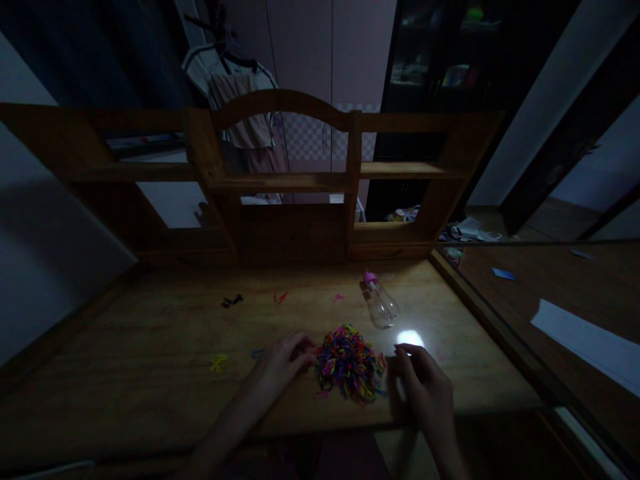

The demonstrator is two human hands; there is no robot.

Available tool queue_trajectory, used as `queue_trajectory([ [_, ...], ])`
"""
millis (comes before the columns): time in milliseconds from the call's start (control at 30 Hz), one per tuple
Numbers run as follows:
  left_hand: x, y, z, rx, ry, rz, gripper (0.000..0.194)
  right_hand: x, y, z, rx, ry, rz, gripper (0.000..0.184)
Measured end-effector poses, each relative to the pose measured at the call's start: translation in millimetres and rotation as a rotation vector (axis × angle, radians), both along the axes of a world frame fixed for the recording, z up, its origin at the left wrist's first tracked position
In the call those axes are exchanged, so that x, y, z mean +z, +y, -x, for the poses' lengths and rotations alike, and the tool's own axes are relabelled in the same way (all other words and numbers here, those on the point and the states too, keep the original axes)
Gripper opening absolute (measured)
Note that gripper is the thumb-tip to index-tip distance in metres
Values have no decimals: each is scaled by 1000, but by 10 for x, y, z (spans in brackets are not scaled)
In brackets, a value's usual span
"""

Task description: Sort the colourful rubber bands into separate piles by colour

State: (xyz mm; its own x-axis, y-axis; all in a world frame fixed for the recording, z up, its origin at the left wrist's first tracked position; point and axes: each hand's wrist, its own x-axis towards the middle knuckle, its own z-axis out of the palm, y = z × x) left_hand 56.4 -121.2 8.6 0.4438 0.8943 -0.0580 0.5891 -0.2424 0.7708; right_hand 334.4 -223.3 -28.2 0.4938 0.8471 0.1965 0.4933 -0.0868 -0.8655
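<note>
One heap of multicoloured elastic bands (350,367) lies on the wooden desk (165,333); the left hand (287,353) has thumb and forefinger at its left edge, the right hand (425,383) hovers beside its right, fingertips nearly together. Whether either grips a band, I cannot tell. Yellow bands (219,363) and a pink-capped clear bottle (384,303) lie apart.
</note>
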Motion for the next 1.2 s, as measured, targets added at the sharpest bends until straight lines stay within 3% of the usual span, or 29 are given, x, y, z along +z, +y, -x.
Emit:
queue_trajectory([
  [100,-24,282,203,72,-63,16,21,7,2,-3,7,-6,-13,29],
  [200,7,696,437,189,-33,-79,21,-4,5,-10,5,-7,-21,30],
  [267,51,938,544,187,13,-126,20,-12,7,-13,-1,0,-28,31],
  [433,134,1179,565,164,153,-236,21,-7,3,-10,-6,14,-32,33],
  [633,141,936,324,172,193,-362,24,8,2,-3,7,19,-52,31],
  [900,119,158,-292,-121,-46,-211,19,25,-1,2,9,-30,-28,31],
  [1200,224,100,-513,-276,-42,-268,22,-36,4,-7,-8,-52,-49,32],
])
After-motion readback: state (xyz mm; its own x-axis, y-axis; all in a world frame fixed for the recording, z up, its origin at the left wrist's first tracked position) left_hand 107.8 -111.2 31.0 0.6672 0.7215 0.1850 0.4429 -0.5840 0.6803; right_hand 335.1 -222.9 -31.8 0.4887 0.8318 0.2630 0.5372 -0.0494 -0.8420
